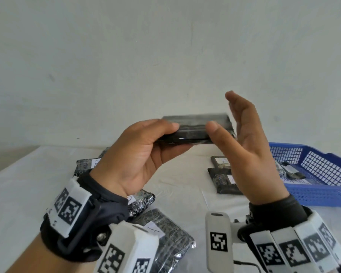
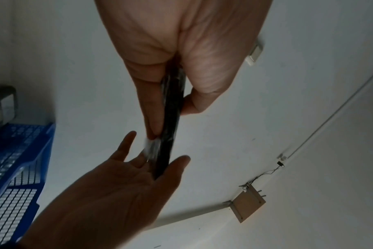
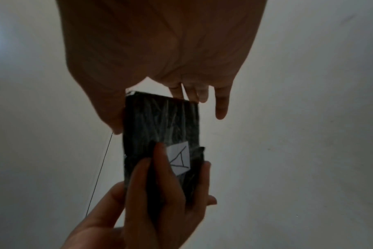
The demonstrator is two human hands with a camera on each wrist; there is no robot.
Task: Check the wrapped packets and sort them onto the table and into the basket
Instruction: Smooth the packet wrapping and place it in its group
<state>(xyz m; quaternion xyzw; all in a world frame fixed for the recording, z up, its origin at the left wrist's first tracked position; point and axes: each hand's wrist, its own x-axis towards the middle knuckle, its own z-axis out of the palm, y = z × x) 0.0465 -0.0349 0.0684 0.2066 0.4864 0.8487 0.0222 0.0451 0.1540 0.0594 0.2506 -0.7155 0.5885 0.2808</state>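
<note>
A black wrapped packet is held edge-on, high above the table. My left hand grips its left end, thumb in front and fingers behind. My right hand stands at the right end with straight fingers, and its thumb touches the front edge. The right wrist view shows the packet with a white label marked A, partly under the left hand's fingers. In the left wrist view the packet reaches into the right hand's palm.
A blue mesh basket sits at the right with wrapped packets in it. Two labelled packets lie just left of the basket. Others lie at the left and near me. A plain wall is behind.
</note>
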